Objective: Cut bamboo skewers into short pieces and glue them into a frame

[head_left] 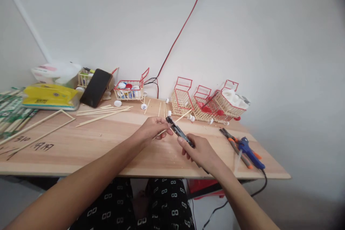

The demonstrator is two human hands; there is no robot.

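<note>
Pinched in the fingers of my left hand [156, 129] is a thin wooden stick [183, 115], which slants up to the right over the table. My right hand [199, 151] is closed round the grey handles of a dark plier-like cutting tool [179, 131]. The tool's black head meets the stick right beside my left fingertips. Whether its jaws are pressed together on the wood is too small to tell. Both hands are above the front middle of the wooden table [107, 154].
Small stick-built carts stand along the wall, including one cart [129, 91] filled with bottle caps. Loose sticks [104, 115] lie left of centre. A phone [96, 88] leans beside a yellow packet [51, 95]. On the right lie a blue glue gun [250, 152] and orange-handled pliers [237, 147].
</note>
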